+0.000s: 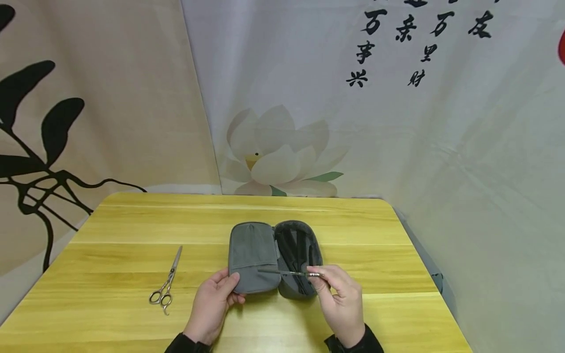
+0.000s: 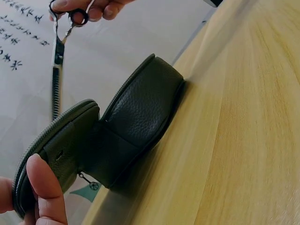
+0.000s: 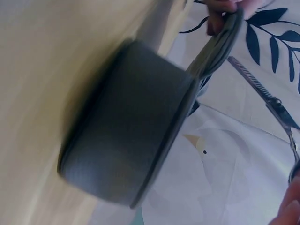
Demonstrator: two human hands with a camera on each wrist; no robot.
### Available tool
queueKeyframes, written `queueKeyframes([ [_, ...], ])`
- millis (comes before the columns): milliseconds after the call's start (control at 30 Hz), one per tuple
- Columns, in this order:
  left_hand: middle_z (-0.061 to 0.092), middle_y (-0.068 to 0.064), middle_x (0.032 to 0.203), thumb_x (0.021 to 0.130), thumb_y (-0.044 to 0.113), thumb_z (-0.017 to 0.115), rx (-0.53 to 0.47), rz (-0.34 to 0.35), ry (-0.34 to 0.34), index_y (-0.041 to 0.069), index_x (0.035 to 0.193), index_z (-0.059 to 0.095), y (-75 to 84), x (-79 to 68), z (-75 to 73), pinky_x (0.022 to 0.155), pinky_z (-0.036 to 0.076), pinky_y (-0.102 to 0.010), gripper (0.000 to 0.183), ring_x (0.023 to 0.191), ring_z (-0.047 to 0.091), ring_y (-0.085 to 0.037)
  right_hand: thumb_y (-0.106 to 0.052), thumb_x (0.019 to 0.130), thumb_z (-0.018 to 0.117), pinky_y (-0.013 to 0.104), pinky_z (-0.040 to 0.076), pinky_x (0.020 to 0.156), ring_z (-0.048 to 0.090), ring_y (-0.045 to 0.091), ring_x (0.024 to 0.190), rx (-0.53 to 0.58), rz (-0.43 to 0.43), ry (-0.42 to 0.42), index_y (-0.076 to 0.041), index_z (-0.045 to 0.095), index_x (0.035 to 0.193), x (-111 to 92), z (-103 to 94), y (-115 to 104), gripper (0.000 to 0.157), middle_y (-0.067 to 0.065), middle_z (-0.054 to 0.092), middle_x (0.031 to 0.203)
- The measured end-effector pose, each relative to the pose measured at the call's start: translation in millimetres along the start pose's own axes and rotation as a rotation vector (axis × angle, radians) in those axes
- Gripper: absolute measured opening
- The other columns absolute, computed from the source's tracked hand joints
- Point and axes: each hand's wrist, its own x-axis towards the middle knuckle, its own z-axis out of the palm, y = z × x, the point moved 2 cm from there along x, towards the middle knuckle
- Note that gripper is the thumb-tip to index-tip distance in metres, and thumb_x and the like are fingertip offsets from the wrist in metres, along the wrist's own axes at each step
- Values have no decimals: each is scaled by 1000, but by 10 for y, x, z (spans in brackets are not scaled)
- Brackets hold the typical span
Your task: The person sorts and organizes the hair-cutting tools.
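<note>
A grey zippered case (image 1: 253, 245) lies unfolded on the table, its flat cover to the left and its deeper half to the right. My left hand (image 1: 213, 301) grips the cover's near left corner, thumb on the inner side. With fingers and thumb, my right hand (image 1: 341, 296) holds a pair of thinning scissors (image 2: 57, 89) by the handle rings, above the near part of the case. Their toothed blade (image 3: 251, 77) points left across the cover. Dark, slim items (image 1: 293, 245) fill the deeper half; their kind is unclear.
Another pair of scissors (image 1: 171, 279) with a finger hook lies on the wooden table (image 1: 110, 235), left of my left hand. Behind the table hangs a printed curtain (image 1: 282, 59) with a lotus and black characters.
</note>
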Motion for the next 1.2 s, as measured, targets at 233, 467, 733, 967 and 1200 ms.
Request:
queueKeyframes([
  [233,63,-21,101,99,7,60,-6,-5,-3,-14,134,42,30,-3,-4,57,57,-28,44,67,61,-23,-11,91,71,25,51,50,62,18,65,-159,-276,-34,1,76,90,36,28,-7,13,10,67,77],
  [467,64,-19,96,99,8,59,-17,-10,5,-12,133,44,11,5,-25,54,56,-26,42,65,60,-22,-17,82,79,14,46,52,55,4,65,-199,-437,-278,-14,79,89,-8,57,-51,8,-5,63,76],
  [733,63,-14,84,99,5,59,-23,8,-18,-12,130,45,-3,2,-8,52,54,-24,38,64,60,-21,-21,71,86,11,42,56,51,1,65,-227,-344,-479,-23,78,84,-157,153,-48,15,-12,62,75],
  [967,63,-13,79,99,2,57,-30,20,-45,-13,129,44,-32,-9,15,51,55,-24,36,61,61,-21,-23,68,88,19,53,60,59,-3,75,-268,-196,-597,-21,76,92,-314,210,42,27,-14,68,83],
  [1200,63,-16,83,99,2,57,-37,2,-32,-13,131,44,-43,-9,17,54,56,-24,38,65,61,-23,-25,80,82,17,54,64,60,5,84,-169,89,-608,-20,75,103,-374,204,60,25,-1,61,113],
])
